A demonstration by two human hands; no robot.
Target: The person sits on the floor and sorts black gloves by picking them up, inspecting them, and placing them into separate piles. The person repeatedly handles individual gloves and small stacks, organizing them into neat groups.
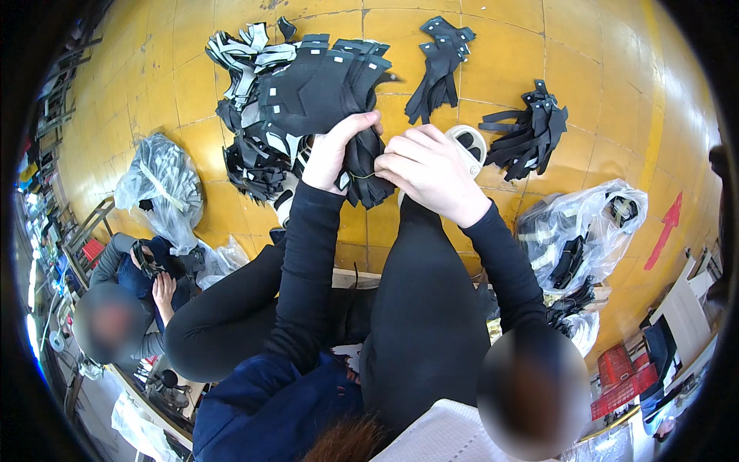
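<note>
In the upper middle of the frame, holding a bundle of black strips (365, 158) with the left hand (331, 154), closed firmly on its left side. At the right side of the same bundle, with the right hand (429, 171), fingertips brought narrow together, pinching, as far as visible, a thin yellowish string (362, 176). Cannot tell if fully around the bundle or only across its front. By judgement, at the step of binding, seemingly not yet finished. For the next move, probably necessary to keep the left grip steady and to pull the string evenly, without letting any strips slide out. Above and left of the hands, a large stack of black pieces (319, 85) on the yellow floor (508, 46); just above the right hand, a small black pile (440, 69); toward the right, apart, another black pile (533, 132).
</note>
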